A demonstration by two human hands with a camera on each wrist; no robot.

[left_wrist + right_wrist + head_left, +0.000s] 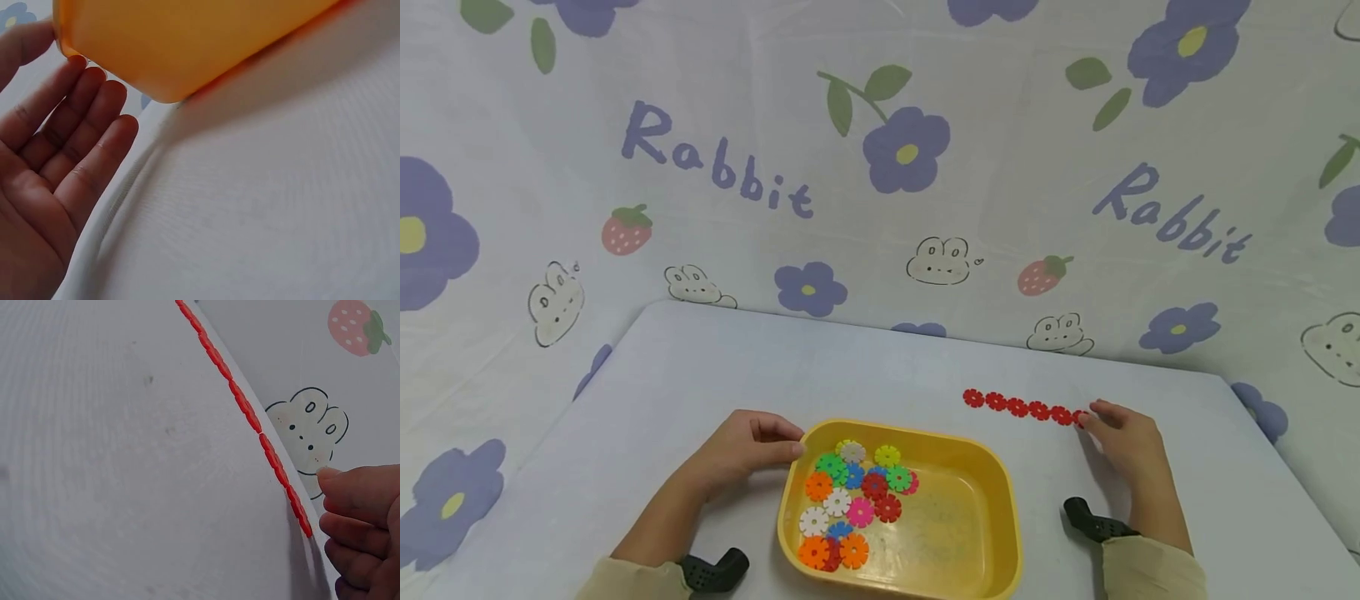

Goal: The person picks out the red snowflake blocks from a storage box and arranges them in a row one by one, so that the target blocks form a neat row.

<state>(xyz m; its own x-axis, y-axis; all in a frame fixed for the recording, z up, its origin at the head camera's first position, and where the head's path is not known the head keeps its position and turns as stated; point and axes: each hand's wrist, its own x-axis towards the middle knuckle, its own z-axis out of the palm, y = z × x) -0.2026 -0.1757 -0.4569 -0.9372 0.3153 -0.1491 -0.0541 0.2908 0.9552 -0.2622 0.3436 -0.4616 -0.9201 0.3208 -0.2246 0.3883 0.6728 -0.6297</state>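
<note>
Nearest, two beige sleeves [632, 581] reach in from below, each wrist wearing a black device [718, 571]. Between the two hands, and closer to the left one, sits a yellow tray [943, 533] with rounded corners. Inside it, notched plastic discs [837, 502] lie heaped toward the left hand's side, some overlapping, in orange, white, green, blue, pink, red and yellow.

The left hand [741, 446] is at the tray's far corner on its own side, pinching the rim between thumb and fingertips; the left wrist view shows the other fingers extended alongside the outer wall, palm in sight.

Farther out, past the tray on the other side, is the right hand [1131, 442]. Its fingers are loosely bent and appear to hold nothing. Just beside its fingertips is the end of a red chain [1017, 407], six notched discs joined in a row. The chain lies beyond the tray, running from the right hand back toward the left hand's side. In the right wrist view a small gap shows between fingers and chain; whether the thumb touches the end disc, I cannot tell.

Under everything is a white counter [775, 358]. Behind it, beyond both hands, hangs a pale cloth [865, 233] printed with purple flowers, strawberries, rabbit faces and the word "Rabbit".
</note>
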